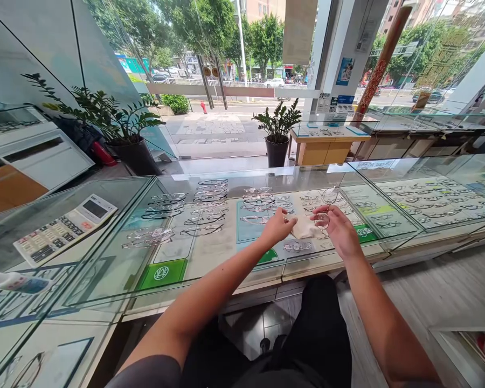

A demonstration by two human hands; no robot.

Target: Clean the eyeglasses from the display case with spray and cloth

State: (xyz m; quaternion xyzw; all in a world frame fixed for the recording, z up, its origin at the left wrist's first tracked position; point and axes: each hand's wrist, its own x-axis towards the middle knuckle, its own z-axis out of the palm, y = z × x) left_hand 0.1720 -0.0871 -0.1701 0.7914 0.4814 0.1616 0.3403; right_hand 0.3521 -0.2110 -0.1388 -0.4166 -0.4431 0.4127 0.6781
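Observation:
Over the glass display counter, my right hand (341,229) is closed on a pair of thin-rimmed eyeglasses (321,220), one lens facing me. My left hand (278,227) pinches the left edge of a pale cleaning cloth (305,226), which hangs between the two hands close to the glasses. Whether the cloth touches the lens I cannot tell. Beneath the glass top, rows of eyeglass frames (204,220) lie on light boards to the left of my hands.
A large calculator (67,229) rests at the left, with a white bottle (16,281) nearer me. Green cards (161,274) lie inside the case. Beyond the counter stand potted plants (277,134), another display case (327,132) and glass doors (214,81).

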